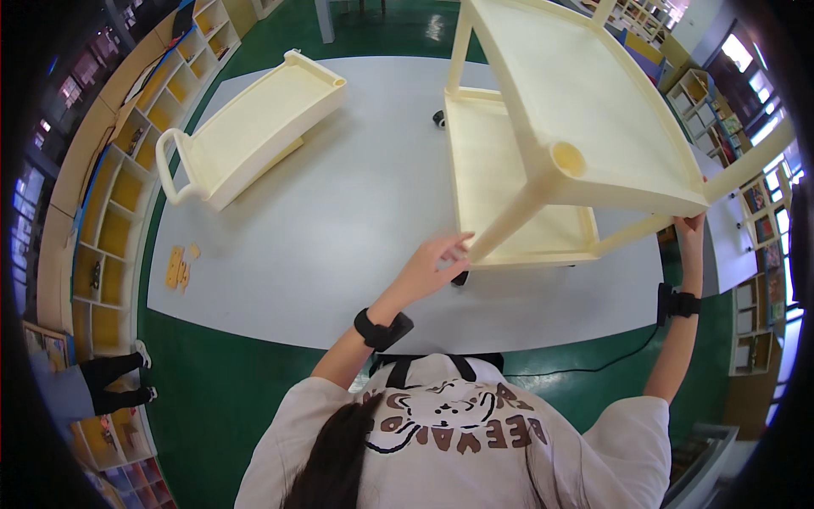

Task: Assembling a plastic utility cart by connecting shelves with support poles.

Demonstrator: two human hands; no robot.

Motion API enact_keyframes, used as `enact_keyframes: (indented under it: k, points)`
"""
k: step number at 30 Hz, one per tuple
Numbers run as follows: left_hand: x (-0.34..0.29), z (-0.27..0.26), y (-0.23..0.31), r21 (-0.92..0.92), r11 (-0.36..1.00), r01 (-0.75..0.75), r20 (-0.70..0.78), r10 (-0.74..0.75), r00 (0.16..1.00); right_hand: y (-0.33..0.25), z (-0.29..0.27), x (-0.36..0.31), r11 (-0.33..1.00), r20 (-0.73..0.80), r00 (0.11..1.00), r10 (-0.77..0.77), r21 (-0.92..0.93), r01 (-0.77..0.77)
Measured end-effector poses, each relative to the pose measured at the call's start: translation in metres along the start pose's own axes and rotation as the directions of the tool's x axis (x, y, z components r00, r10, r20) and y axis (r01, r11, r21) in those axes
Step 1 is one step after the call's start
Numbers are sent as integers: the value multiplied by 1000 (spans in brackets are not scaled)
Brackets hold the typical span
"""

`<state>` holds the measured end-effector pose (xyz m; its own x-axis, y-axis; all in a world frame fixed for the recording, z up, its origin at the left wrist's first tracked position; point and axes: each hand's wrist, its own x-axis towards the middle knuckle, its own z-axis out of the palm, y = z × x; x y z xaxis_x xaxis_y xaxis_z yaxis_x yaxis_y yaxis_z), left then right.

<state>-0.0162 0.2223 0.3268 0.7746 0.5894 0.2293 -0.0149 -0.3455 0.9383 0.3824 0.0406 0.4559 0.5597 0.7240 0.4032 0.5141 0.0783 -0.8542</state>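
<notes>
Cream plastic wheeled cart [585,93] has two tiers joined, the loop-handled cream tray [263,114] unattached; your left hand [431,267] looks loosely spread, your right hand's [691,229] grip hidden.

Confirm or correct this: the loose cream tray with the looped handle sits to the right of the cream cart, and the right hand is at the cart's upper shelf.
One thing is wrong: the head view shows the loose cream tray to the left of the cream cart. The right hand is indeed at the cart's upper shelf.
</notes>
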Motion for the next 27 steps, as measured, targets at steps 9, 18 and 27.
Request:
enact_keyframes:
  k: [9, 18, 27]
  points:
    - [-72, -22, -27, 199, 927, 319, 127, -347, 929, 27, -6, 9, 1000, -30, 999, -22, -5, 22]
    - [-88, -42, -21, 250, 886, 389, 130, -429, 894, 60, -15, 9, 994, -117, 990, -76, 68, 84]
    - [-50, -72, -23, 351, 873, 339, 113, -399, 910, 53, -14, 5, 995, -116, 993, -27, 97, 38]
